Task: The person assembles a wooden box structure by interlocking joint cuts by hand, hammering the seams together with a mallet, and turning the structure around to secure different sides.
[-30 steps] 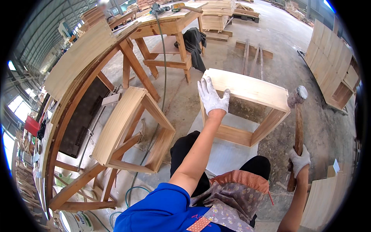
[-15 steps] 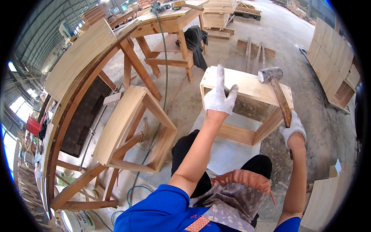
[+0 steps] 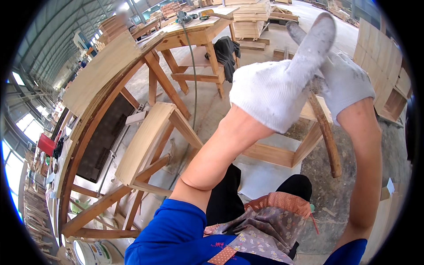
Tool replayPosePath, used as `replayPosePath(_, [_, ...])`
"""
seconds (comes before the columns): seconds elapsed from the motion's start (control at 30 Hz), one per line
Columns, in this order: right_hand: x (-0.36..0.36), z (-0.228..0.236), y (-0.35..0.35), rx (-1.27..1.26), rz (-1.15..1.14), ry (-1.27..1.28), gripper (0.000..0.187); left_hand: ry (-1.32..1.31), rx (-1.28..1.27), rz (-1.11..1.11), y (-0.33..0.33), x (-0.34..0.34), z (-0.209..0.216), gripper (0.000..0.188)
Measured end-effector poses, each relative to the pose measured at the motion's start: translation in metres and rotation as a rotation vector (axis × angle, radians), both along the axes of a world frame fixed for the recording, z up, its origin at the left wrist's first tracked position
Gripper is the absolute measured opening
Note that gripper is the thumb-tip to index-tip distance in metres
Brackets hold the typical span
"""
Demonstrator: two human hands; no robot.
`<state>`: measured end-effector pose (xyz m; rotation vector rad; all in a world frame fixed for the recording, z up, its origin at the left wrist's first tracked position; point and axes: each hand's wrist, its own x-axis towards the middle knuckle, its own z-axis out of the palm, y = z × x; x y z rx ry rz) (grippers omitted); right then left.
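My left hand (image 3: 278, 86), in a white knit glove, is raised in front of me with its fingers stretched upward. My right hand (image 3: 349, 84), gloved too, meets it from the right; its fingers are mostly hidden behind the left, so their pose is unclear. Beneath the hands a hammer's wooden handle (image 3: 327, 137) slants down toward me, clear of my visible palms. The hammer's head is largely covered by my hands. Below and behind them stands an open rectangular wooden frame (image 3: 269, 153), its top board mostly hidden.
Another wooden frame (image 3: 145, 145) leans by the long workbench (image 3: 101, 106) on my left. Power tools (image 3: 185, 18) sit on the farther bench, with a hose (image 3: 194, 84) hanging from it. Stacked wooden boxes (image 3: 375, 62) stand at right. A white bucket (image 3: 90, 252) is at lower left.
Both hands have risen toward me and come together. My right hand has let go of the hammer handle; my left hand has moved up and right from above the frame's top board.
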<state>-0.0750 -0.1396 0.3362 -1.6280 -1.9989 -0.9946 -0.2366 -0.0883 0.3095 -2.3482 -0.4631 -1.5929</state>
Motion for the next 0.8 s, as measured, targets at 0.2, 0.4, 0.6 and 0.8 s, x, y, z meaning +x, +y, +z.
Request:
replayPosePath(0.2, [0.005,-0.009,-0.010,0.004,0.054,0.065,0.049,0.088,-0.070,0.007,0.000,0.008,-0.011,0.079])
replayPosePath(0.4, [0.030,-0.052,-0.036,-0.155,-0.034,0.618,0.051,-0.156,-0.124,-0.148,0.007,0.004,-0.080,0.062])
replayPosePath(0.6, [0.051,-0.159,-0.118,-0.518,0.299,1.336,0.024,-0.800,-0.798,0.192,0.098,-0.021,-0.218,0.075])
replayPosePath(0.8, [0.051,-0.332,-0.076,-0.607,1.190,2.781,0.038,-0.811,-1.175,0.352,0.139,-0.030,-0.247,0.089])
